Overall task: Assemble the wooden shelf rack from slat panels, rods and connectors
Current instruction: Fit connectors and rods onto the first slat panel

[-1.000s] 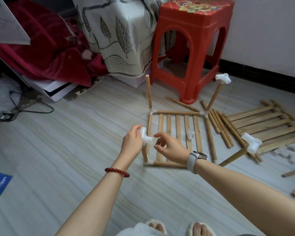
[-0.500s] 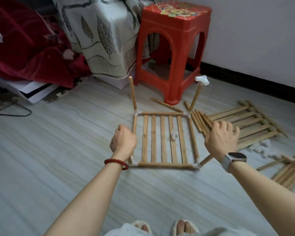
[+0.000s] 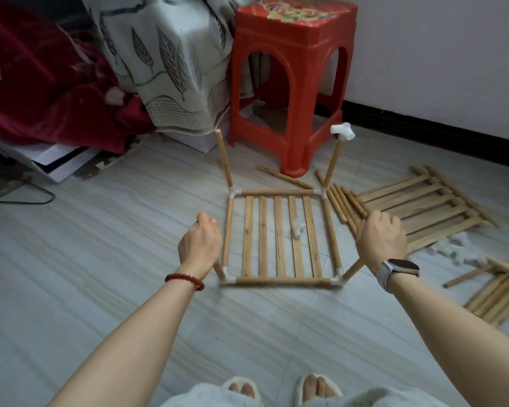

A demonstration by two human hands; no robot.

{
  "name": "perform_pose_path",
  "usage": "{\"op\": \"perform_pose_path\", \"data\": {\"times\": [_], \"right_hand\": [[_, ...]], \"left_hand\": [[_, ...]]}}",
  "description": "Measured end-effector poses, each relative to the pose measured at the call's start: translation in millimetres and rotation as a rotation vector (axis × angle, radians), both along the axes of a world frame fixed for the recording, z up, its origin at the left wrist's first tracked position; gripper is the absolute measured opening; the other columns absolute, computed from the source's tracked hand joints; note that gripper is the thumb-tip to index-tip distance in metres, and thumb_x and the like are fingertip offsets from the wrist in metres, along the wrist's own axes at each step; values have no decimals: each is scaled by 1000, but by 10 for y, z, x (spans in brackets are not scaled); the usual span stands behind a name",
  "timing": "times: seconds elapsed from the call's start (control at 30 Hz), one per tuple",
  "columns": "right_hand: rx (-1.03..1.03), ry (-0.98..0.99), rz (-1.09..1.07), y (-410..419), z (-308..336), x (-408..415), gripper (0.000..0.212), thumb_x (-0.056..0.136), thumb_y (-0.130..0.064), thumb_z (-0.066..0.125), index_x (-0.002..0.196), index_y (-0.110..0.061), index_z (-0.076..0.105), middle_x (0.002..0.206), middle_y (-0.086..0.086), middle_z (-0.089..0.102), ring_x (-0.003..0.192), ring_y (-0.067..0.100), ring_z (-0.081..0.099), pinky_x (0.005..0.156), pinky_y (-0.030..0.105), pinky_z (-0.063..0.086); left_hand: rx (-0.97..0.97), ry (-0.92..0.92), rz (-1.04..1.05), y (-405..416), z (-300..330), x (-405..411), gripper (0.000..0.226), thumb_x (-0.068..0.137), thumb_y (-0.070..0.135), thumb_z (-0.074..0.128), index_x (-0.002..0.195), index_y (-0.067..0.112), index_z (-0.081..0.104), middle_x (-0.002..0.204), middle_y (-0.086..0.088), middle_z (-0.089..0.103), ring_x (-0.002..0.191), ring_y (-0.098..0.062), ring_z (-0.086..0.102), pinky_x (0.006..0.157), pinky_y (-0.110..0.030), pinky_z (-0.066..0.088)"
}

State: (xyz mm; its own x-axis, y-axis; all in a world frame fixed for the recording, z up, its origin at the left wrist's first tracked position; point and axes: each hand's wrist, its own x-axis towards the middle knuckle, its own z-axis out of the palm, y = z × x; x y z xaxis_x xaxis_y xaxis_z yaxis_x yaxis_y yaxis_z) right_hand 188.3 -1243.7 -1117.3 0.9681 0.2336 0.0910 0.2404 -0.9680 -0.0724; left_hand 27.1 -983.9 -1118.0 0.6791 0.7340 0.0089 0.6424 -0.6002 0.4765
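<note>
Compared with a second ago, the white connector pinched between both hands at the near left post is no longer seen; the hands have been moved apart, one to each near post. Against half a second ago, little has changed.

Nearest, two slippered feet are seen on the pale, wood-grained floor. The left hand, with a red bead bracelet at the wrist, is curled closed over the top of the near left post; only the post's lower end is visible below the hand, so what lies inside the fist cannot be told. The right hand, with a watch at the wrist, is curled over the top of the near right post, whose lower part slants out from under it; its fingers are hidden behind the back of the hand.

Between the hands the rack base lies flat: a frame of round wooden rods joined at the corners by white plastic connectors, filled with flat slats. A small white connector lies on the slats.

Farther off, the far left post stands bare, and the far right post is capped by a white connector. To the right, loose rods, a second slat panel and more rods lie on the floor. Behind stands a glossy red plastic stool, beside a leaf-printed cloth.
</note>
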Motion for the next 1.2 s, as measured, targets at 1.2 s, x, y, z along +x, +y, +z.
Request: {"op": "perform_pose_path", "data": {"times": [1.2], "right_hand": [[-185,610,270,918,-1626,1231,50,94,-14,40,142,-25,32,146,13,22,128,37,36,102,48,39]], "left_hand": [[121,-470,-48,562,-629,1189,58,94,4,48,145,-1,23,151,-16,21,135,-30,34,107,-46,37]]}}
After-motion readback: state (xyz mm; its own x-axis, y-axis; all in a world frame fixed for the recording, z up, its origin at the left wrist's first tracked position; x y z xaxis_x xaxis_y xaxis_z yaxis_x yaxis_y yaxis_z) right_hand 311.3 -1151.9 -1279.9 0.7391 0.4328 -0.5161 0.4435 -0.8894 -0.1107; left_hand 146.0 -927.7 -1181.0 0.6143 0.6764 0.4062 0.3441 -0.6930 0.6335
